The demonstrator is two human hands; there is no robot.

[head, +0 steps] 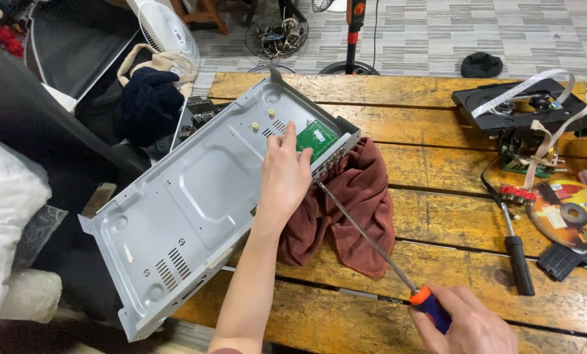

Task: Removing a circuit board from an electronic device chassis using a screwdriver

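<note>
We look down from head height at a worn wooden tabletop (438, 216). A grey sheet-metal chassis (195, 196) — the open shell of some disc player or similar device — lies tilted across the tabletop's left edge, its near end hanging out past the wood. At its far right corner sits a small green circuit board (318, 139).

Our left hand (284, 177) rests flat on the chassis edge beside the board, fingers spread and pressing down; its grip is open, closed around nothing. Our right hand (470, 324), low at the right, has its grip wrapped around the orange and blue handle of a long screwdriver (372, 242). The thin shaft runs up and left, and its tip meets the right side wall of the chassis, just below the circuit board.

A dark red cloth (352, 203) lies crumpled under the shaft, touching the chassis side.

At the far right of the tabletop we see a black disc drive mechanism (526, 105) with white ribbon cables, a second screwdriver with a black handle (518, 252), and a printed disc (572, 213). Beyond the tabletop — a tiled floor and a white fan (169, 29).
</note>
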